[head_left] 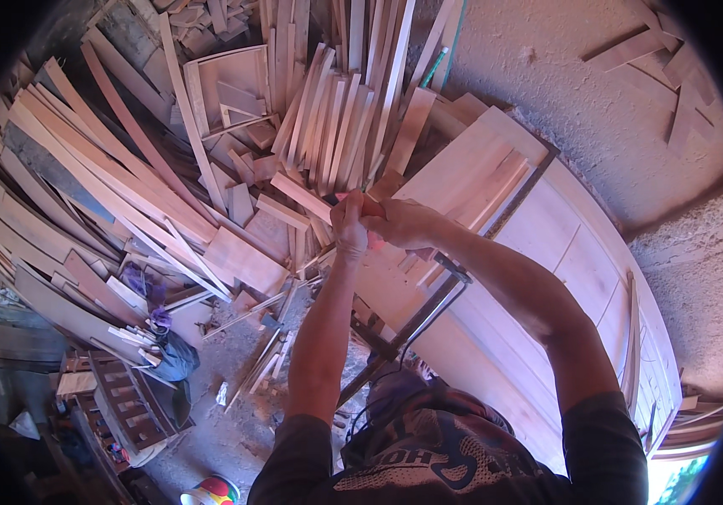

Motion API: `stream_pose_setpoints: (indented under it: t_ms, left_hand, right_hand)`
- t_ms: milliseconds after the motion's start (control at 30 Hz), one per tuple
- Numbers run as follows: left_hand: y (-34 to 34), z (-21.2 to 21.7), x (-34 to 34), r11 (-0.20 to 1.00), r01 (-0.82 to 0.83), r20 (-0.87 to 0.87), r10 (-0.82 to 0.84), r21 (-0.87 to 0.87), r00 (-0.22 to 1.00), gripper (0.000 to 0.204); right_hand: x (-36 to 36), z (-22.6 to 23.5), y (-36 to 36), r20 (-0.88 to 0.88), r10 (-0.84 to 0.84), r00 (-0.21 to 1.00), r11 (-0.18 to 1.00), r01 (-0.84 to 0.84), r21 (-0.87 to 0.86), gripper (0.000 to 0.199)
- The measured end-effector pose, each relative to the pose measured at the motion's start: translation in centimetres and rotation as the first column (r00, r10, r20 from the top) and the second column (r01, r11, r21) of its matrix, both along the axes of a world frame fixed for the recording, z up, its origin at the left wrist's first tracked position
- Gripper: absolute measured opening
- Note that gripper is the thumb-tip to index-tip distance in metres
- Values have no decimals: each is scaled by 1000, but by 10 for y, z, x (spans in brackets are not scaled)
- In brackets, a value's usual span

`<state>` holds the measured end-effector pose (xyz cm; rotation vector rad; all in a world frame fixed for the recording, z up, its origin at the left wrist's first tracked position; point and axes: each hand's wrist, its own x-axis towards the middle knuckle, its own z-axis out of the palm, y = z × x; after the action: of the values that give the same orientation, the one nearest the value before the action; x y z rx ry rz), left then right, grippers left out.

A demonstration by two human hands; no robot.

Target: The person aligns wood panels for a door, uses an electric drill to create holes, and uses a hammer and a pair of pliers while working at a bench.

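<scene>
Both my arms reach forward over the near end of a large pale wooden panel [496,353]. My left hand [349,225] is closed in a fist, and my right hand [399,220] is closed right beside it, the two touching. Small red and dark parts of some object [376,241] show around the hands; its kind is hidden by my fingers. A short wooden stick [301,196] ends close to my left hand; I cannot tell whether it is touched. Below the right forearm, a long metal bar clamp [424,316] crosses the panel.
Stacked wooden strips [332,126] stand ahead, and long boards [109,168] lean at the left. Offcuts and a dark bag [178,358] lie on the dusty floor [239,429]. A slotted wooden frame [126,404] sits lower left, near a colourful bucket [211,490]. A rough wall [538,59] rises at right.
</scene>
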<state>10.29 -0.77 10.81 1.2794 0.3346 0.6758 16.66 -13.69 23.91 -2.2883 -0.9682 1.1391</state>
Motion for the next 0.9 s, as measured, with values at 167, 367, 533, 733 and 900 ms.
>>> stream_pose_setpoints:
  t_ms: [167, 367, 533, 733, 900]
  left_hand:
    - [-2, 2, 0, 999, 40, 28, -39, -11, 999, 52]
    - [-1, 1, 1, 1000, 1, 12, -1, -1, 1000, 52]
    - [0, 2, 0, 1000, -6, 8, 6, 11, 1000, 52]
    - [-1, 5, 0, 1000, 5, -12, -4, 17, 1000, 52]
    - [3, -4, 3, 999, 37, 0, -37, -38, 999, 53]
  right_hand:
    - [2, -1, -1, 4, -1, 1000, 1000, 1, 0, 54]
    - [4, -6, 1, 23, 5, 1000, 1000, -5, 6, 54]
    - [3, 1, 2, 28, 22, 999, 999, -21, -25, 54]
    - [3, 2, 0, 33, 28, 999, 1000, -28, 1, 55]
    - [4, 2, 3, 34, 21, 999, 999, -19, -38, 54]
